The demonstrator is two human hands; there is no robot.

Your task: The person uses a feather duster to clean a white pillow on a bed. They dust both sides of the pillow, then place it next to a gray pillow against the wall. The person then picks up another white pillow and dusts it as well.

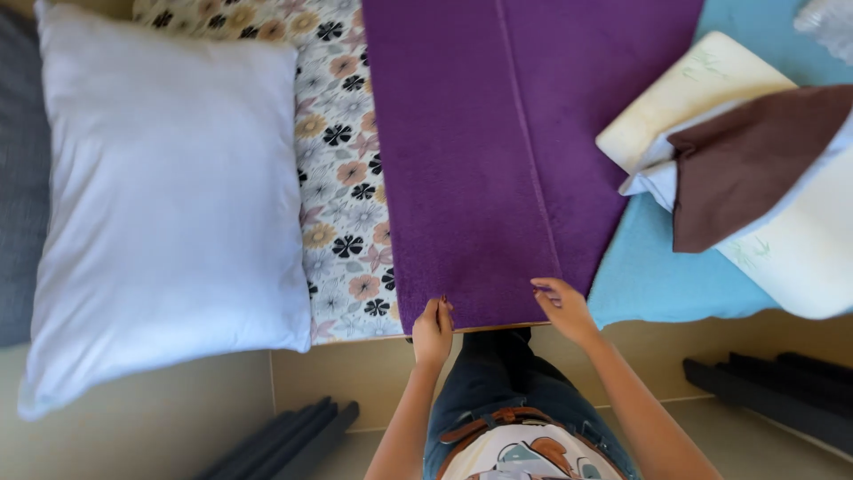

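Right, my left hand point(433, 331) is curled at the near edge of the purple towel point(498, 160), fingers folded over the hem so that it pinches the cloth at the near left corner. My right hand point(562, 307) sits a little farther along that same edge, toward the towel's near right corner, fingertips bent down onto the fabric; I read it as gripping the hem, though the thumb is hidden from me. The two hands are near each other but not touching.

The towel lies flat and stretched away from me, with one long straight crease running up it just right of its middle. Its near edge lines up with the edge of the bed.

Under the towel's left side I see a floral sheet point(342, 133), cream with black, pink and tan flowers. Left of the towel, past that sheet, a large white pillow point(169, 196) lies flat, its near corner hanging past the bed edge. Beyond the pillow is a strip of dark grey fabric point(19, 178).

Right of the towel a light blue sheet point(657, 276) shows. On it, well apart from the towel's right edge, lies a cream pillow point(702, 89) with a brown cloth point(746, 160) draped over pale bedding.

Below the towel's near edge are my jeans point(498, 382) and a tan floor point(338, 382).
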